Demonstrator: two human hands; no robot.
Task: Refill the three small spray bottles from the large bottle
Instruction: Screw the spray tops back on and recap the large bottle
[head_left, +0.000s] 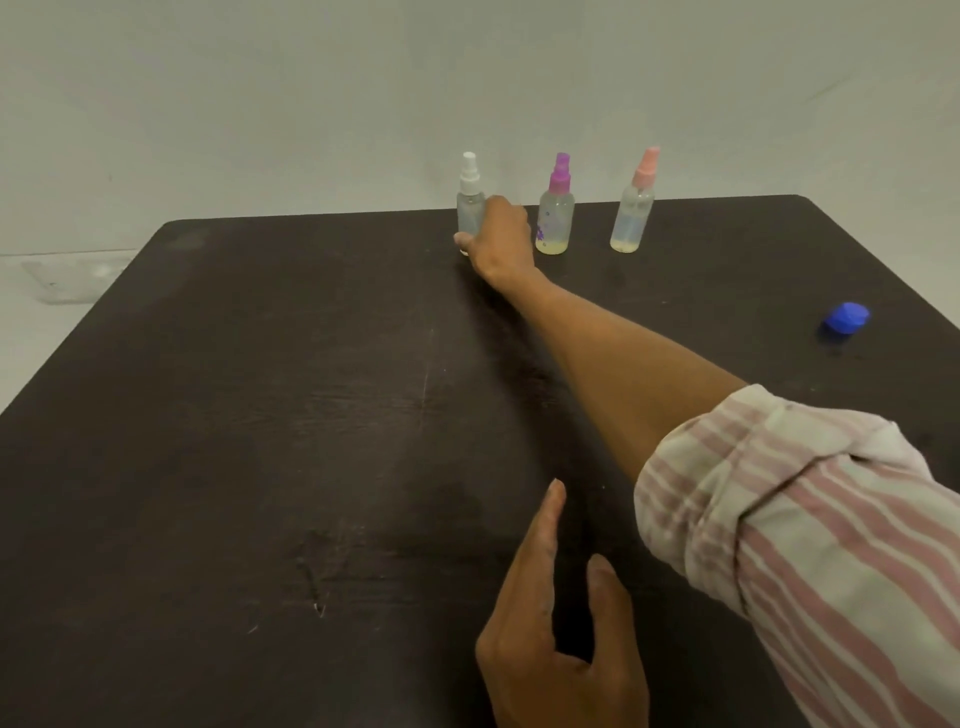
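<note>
Three small spray bottles stand upright in a row along the far edge of the dark surface (260, 415), each apart from the next. The white-capped bottle (470, 205) is leftmost, the purple-capped bottle (556, 210) stands in the middle, and the pink-capped bottle (635, 205) is nearest the far right corner. The purple and pink ones each show a thin layer of pale yellowish liquid at the bottom; the level in the white one is hidden.

The right hand (500, 236) reaches across the surface from the near right, its arm stretched out of a rolled pink-striped sleeve (810, 530). Its fingers are curled round the lower body of the white-capped bottle, grasping it where it stands on the surface.

The left hand (558, 618) lies near the near edge, beside the right forearm. It is released and holds nothing, with the fingers straight and the thumb spread.

A blue cap (845, 318) lies alone close to the right edge, well apart from the bottles.
</note>
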